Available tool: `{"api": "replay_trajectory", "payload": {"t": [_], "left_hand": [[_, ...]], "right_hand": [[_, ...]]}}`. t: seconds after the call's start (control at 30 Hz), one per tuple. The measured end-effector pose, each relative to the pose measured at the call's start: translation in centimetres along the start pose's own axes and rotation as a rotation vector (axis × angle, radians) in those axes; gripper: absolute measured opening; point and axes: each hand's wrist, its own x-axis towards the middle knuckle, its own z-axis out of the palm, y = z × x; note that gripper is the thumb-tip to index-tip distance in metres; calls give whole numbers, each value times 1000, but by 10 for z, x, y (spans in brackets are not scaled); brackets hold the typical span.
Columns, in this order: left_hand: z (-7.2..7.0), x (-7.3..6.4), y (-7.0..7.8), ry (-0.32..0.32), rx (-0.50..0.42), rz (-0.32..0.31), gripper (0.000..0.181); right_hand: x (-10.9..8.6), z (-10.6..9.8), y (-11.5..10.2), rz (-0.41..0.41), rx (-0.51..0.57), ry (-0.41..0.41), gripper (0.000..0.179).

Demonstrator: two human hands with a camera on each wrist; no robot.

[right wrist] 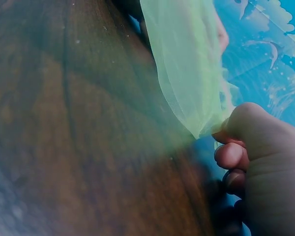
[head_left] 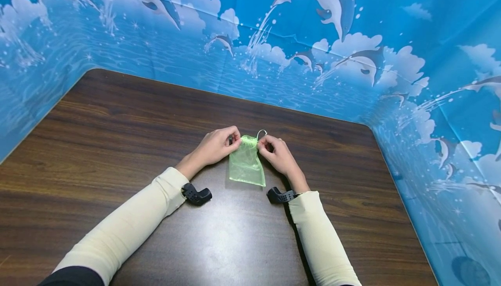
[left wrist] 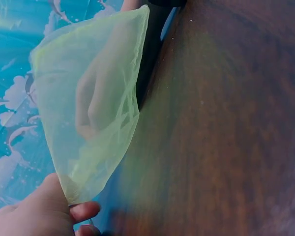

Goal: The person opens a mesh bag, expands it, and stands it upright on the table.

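A sheer light-green drawstring pouch (head_left: 247, 166) hangs between both hands over the table, its gathered top uppermost. My left hand (head_left: 217, 143) pinches its upper left edge between thumb and fingers; in the left wrist view the thumb and fingertip meet on the mesh of the pouch (left wrist: 88, 88). On the other side, my right hand (head_left: 278, 152) pinches the upper right edge near a white cord loop (head_left: 261, 132) that sticks up. Through the thin mesh the opposite hand shows in the left wrist view. The right wrist view has the pouch (right wrist: 187, 64) narrowing to the pinching fingers.
The dark wood-grain table (head_left: 137, 116) stretches out on all sides and reflects light near its front. Blue dolphin-print cloth (head_left: 250, 51) rises along the table's back and side edges. A black wrist camera (head_left: 196, 194) sits on the left cuff, another black camera (head_left: 280, 196) on the right.
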Motion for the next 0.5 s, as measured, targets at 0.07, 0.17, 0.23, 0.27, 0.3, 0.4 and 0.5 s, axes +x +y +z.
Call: {"api": "replay_trajectory", "payload": {"t": [0.07, 0.17, 0.23, 0.27, 0.3, 0.4, 0.5], "left_hand": [[0, 0, 0, -10, -16, -41, 10], [-1, 0, 1, -13, -34, -69, 15], [-1, 0, 1, -12, -32, -69, 15], [-1, 0, 1, -11, -28, -64, 14], [-1, 0, 1, -12, -24, -58, 13], [-1, 0, 1, -13, -16, -38, 11], [-1, 0, 0, -14, -19, -17, 10]], "right_hand": [[0, 1, 0, 6, 3, -5, 13], [0, 1, 0, 16, 3, -8, 14], [1, 1, 0, 29, 3, -8, 15], [1, 1, -1, 36, 6, -7, 15], [1, 1, -1, 45, 11, -6, 15], [1, 1, -3, 70, 24, -7, 17], [1, 0, -4, 82, 20, -12, 19]]}}
